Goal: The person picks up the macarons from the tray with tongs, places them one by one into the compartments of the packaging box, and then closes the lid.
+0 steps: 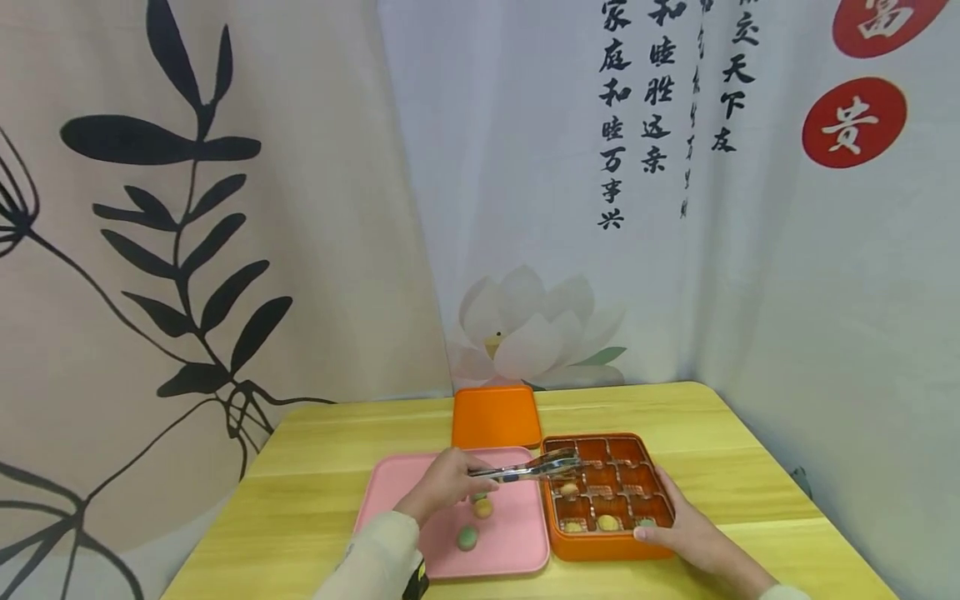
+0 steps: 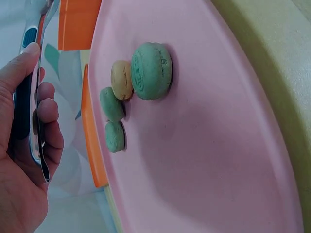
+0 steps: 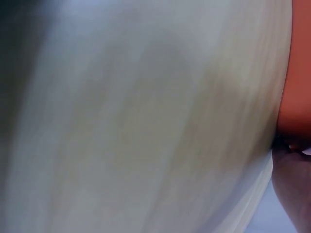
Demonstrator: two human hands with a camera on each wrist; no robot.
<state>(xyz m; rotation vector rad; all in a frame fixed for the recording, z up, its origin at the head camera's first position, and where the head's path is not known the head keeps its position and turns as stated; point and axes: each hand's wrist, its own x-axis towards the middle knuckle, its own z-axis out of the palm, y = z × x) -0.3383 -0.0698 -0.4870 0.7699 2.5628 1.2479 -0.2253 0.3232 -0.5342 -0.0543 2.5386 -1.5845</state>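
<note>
The left hand [image 1: 446, 483] clamps its fingers round the tongs [image 1: 525, 471], which reach over the orange box [image 1: 611, 547]; the right hand's [image 1: 693, 531] fingers grip its side, seemingly for steadiness. Macarons [image 1: 467, 538] lie on the pink tray [image 1: 517, 537] below the left fingers.

Silver tongs [image 1: 525, 471] hang over a divided orange box [image 1: 611, 547] holding macarons [image 1: 608, 522].

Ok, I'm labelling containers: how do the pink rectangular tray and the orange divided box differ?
The pink rectangular tray is shallow; the orange divided box has taller walls. The tray's floor is undivided; the box's is split into compartments. Both hold small round green and yellow macarons.
</note>
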